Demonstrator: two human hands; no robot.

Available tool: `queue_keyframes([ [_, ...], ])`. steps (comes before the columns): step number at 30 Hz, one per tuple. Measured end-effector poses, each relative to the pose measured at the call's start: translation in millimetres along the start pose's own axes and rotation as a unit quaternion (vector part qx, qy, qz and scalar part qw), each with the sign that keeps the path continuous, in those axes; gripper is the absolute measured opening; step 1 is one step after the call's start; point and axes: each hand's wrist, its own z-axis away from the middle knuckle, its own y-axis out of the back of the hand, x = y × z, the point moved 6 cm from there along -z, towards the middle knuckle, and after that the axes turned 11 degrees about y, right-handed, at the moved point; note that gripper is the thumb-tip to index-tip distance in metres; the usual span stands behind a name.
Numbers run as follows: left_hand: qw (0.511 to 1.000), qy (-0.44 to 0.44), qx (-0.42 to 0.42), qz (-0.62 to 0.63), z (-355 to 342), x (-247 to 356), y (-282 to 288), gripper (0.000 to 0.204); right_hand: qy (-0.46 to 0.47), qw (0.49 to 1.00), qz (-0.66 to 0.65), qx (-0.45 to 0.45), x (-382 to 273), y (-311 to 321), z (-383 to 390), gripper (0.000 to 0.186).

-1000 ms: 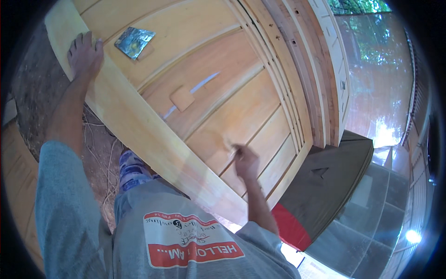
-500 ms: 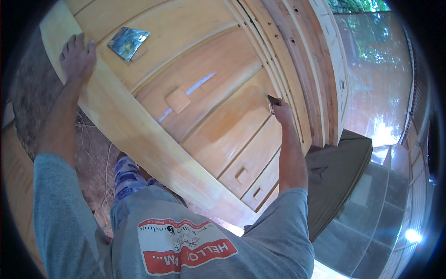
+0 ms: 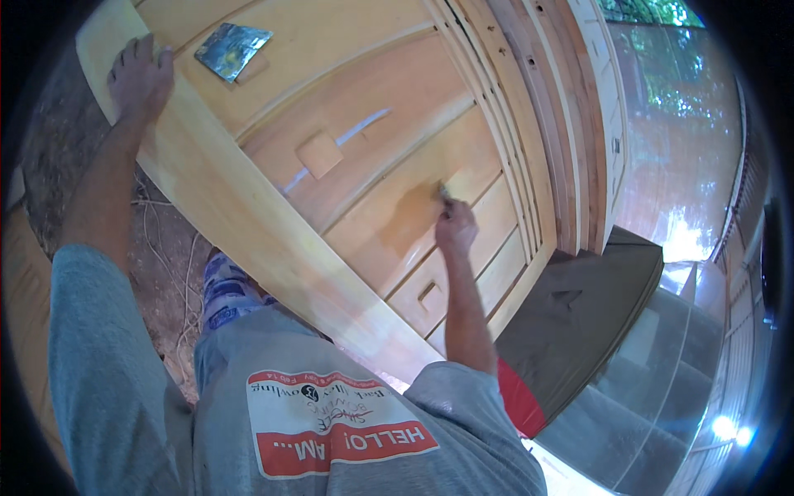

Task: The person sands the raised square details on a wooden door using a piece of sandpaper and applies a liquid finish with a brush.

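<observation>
A pale wooden panelled door (image 3: pixel 248 215) lies in front of me, its long edge crossing the view diagonally. My left hand (image 3: pixel 141 78) rests with fingers spread on the broad edge board at the far left. My right hand (image 3: pixel 456 226) is closed on a small putty knife (image 3: pixel 444 191), whose blade is at the surface of a smooth panel. A darker, shaded patch (image 3: pixel 405 217) shows on that panel beside the blade. Farther left on the door lies a shiny square metal sheet (image 3: pixel 233 51) with yellowish smears. A raised square block (image 3: pixel 319 156) sits on the neighbouring panel, with pale streaks beside it.
Several wooden frames or doors (image 3: pixel 571 124) stand stacked beyond the door's far edge. A dark brown cover (image 3: pixel 571 289) and a grey tiled surface (image 3: pixel 653 380) lie to the right. Thin cords (image 3: pixel 161 240) trail over the ground at the left.
My right hand has drawn the putty knife left and slightly toward me across the panel. My left hand stays on the edge board. A red item now shows beside my right sleeve.
</observation>
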Motion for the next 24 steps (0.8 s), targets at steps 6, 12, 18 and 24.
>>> queue_keyframes([
  [6,1.0,0.008,-0.015,0.008,-2.6,0.5,1.5,0.056,-0.046,0.997,-0.056,0.021,-121.3,34.1,72.4,0.035],
  [12,1.0,0.003,-0.001,0.01,-1.5,3.0,-0.3,0.055,-0.028,0.993,-0.11,-0.02,-157.9,68.7,94.8,0.035],
  [18,1.0,-0.004,0.013,0.018,-0.3,-3.6,1.6,0.054,0.003,0.997,-0.079,-0.013,2.4,74.5,-20.9,0.032],
  [24,0.998,-0.017,0.011,0.059,0.1,3.4,1.4,0.053,-0.039,0.995,-0.001,-0.091,121.5,20.5,-113.6,0.027],
])
